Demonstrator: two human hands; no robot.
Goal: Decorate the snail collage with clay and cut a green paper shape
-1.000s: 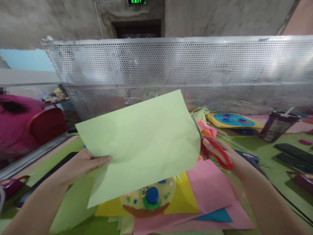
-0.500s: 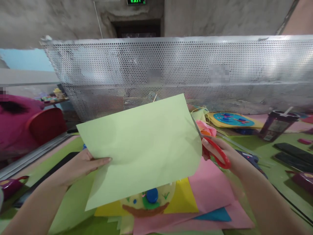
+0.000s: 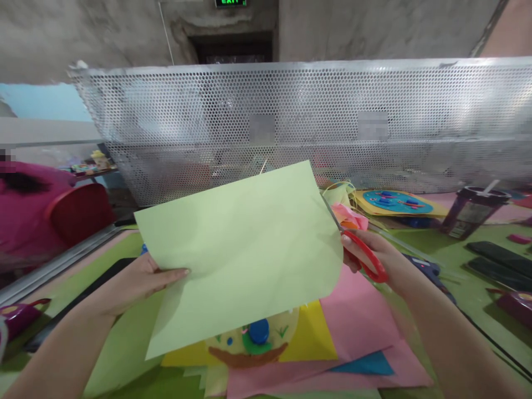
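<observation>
My left hand [image 3: 143,280] pinches the left edge of a pale green sheet of paper [image 3: 245,255], thumb on top, and holds it up over the table. My right hand [image 3: 380,257] is closed through the red handles of a pair of scissors [image 3: 359,249]. Their blades meet the sheet's right edge and are mostly hidden behind it. Under the sheet lies a craft picture [image 3: 253,338] with a blue cap, a brown rim and a yellow backing.
Pink [image 3: 361,327], blue and yellow sheets cover the green table [image 3: 469,293]. A perforated metal screen [image 3: 316,116] stands across the back. At the right are a dark cup with a straw [image 3: 467,213], another blue-and-yellow craft piece [image 3: 393,202] and dark phones [image 3: 496,260]. A person in magenta [image 3: 25,213] sits at the left.
The green sheet has dropped slightly and shifted right. My right hand with the scissors has edged a little up and left against the paper's edge.
</observation>
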